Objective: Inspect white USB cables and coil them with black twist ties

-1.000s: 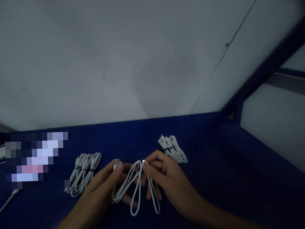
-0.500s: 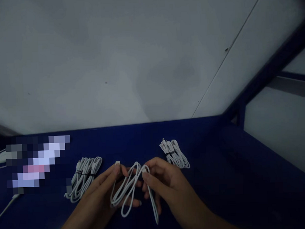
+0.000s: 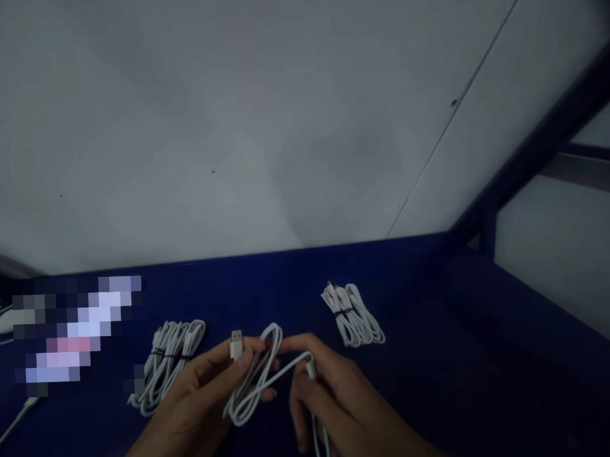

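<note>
A white USB cable is strung between my two hands above the dark blue table. My left hand pinches its looped coil, and the USB plug sticks up past the thumb. With thumb and fingers my right hand grips another part of the same cable near a white connector. From there a loose loop dangles below my right fingers. Beside my left wrist lies a row of coiled white cables with black ties. Beyond my right hand rests another group of tied white cables.
The dark blue table meets a pale grey wall panel at the back. At the left are a pixelated bright object, a white cord and a white rounded item. A blue frame post stands at the right.
My right hand has drawn its part of the cable down and to the right, away from the coil. The coil in my left hand has fewer spread loops, and the USB plug shows more fully.
</note>
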A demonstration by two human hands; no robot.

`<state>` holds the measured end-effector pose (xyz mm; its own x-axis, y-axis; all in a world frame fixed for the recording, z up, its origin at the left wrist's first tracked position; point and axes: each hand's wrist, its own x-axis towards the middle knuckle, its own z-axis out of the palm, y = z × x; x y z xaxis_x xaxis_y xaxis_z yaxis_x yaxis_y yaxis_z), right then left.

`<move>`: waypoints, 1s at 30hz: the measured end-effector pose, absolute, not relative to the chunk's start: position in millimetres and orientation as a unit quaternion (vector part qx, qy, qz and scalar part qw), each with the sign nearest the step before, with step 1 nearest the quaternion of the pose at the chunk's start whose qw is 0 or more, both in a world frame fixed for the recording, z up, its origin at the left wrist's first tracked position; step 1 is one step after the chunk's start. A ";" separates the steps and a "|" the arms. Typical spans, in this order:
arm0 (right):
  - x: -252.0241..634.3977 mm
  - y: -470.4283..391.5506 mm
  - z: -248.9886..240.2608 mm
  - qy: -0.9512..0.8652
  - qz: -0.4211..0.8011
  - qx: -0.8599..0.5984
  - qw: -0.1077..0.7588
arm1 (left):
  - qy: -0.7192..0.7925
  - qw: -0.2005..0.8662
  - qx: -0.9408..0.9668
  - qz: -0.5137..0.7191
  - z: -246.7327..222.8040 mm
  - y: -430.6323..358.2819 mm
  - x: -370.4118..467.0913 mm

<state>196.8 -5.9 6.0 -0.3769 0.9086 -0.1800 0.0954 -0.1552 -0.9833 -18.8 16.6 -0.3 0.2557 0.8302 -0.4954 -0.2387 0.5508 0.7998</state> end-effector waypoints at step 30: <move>196.3 -5.5 -9.1 -0.460 0.638 -0.448 0.426 | 0.471 0.736 0.264 0.408 -2.8 13.6 -15.1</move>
<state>196.3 -5.5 -9.1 -0.2355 0.9550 -0.1805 -0.1309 -0.2152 -0.9678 -15.1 13.6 -2.8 0.2230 0.8497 -0.4777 -0.3515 0.5272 0.7736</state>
